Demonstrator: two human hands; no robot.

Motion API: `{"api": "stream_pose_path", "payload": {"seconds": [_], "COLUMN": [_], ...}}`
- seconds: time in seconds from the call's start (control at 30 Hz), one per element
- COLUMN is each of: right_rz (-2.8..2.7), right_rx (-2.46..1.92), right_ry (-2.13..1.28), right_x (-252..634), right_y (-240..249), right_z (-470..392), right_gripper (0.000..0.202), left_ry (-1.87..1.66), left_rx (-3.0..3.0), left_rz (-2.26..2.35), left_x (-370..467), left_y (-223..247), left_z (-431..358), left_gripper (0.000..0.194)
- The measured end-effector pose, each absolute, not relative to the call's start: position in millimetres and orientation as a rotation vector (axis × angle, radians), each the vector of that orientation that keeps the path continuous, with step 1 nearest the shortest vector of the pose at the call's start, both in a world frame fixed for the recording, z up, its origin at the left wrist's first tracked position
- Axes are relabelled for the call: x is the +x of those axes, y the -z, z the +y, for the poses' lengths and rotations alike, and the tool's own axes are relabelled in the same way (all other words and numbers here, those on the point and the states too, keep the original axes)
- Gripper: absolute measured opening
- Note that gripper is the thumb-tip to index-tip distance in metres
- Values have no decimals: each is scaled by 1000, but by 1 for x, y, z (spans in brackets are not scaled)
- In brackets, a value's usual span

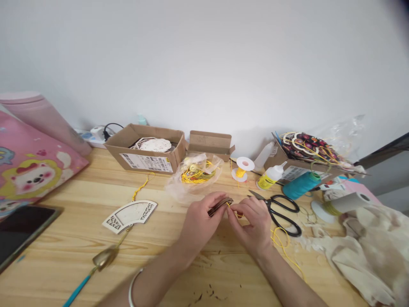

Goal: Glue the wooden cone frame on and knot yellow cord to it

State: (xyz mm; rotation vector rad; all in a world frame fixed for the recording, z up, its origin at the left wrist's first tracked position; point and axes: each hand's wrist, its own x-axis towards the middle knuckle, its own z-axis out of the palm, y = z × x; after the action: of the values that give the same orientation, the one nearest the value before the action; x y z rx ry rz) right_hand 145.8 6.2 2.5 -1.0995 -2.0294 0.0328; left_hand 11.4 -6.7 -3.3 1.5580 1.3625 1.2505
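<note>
Wearing a silver bangle [132,288] on the left wrist, with both forearms reaching over a wooden table [179,279] and dark specks [211,292] scattered between them. Having a metal scoop [105,257] with a turquoise handle [77,291] at near left, a dark-screened phone [25,232] farther left, and a crumpled pale cloth [377,251] at the right. Holding a thin brown-edged piece [220,207] between thumb and fingers of the left hand [200,221], just above the table at the middle. Pinching yellow cord [228,204] against that piece with the closed fingertips of the right hand [254,221], with loose yellow loops [283,244] lying beside the right wrist. Seeing a pale cut-out fan [131,215] flat at the left, tied with braided yellow cord [139,187], and black-handled scissors [281,213] just right of the right hand. Farther out, finding from left to right a clear bag [179,187] of yellow cords, a small white spool [242,169], a yellow-labelled bottle [271,175], a teal thread cone [301,185] and a large pale roll [347,204]. Beyond, facing an open carton [147,157] with pale pieces inside, a smaller empty box [209,143], a box [298,169] heaped with dark patterned pieces, and a plain wall [204,64] behind.
</note>
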Motion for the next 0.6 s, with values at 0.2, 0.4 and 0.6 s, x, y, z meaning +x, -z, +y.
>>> {"api": "stream_pose_path", "payload": {"seconds": [0.2,0.4,0.6], "right_rz": [-2048,-2060,-2068], "right_rx": [-1123,-1133,-1134], "right_ry": [-53,-63,-110], "right_x": [146,147,149], "right_y": [-2,-3,-1], "right_z": [7,8,8], "right_gripper": [12,14,12], "left_ry": [-1229,-1210,-1161], "left_rx": [1607,1607,1409], "left_rz": [1323,1233,1169], "left_x": [11,8,7], "left_y": [2,-6,-10], "left_z": [-10,-13,-7], "left_gripper": [31,32,21]}}
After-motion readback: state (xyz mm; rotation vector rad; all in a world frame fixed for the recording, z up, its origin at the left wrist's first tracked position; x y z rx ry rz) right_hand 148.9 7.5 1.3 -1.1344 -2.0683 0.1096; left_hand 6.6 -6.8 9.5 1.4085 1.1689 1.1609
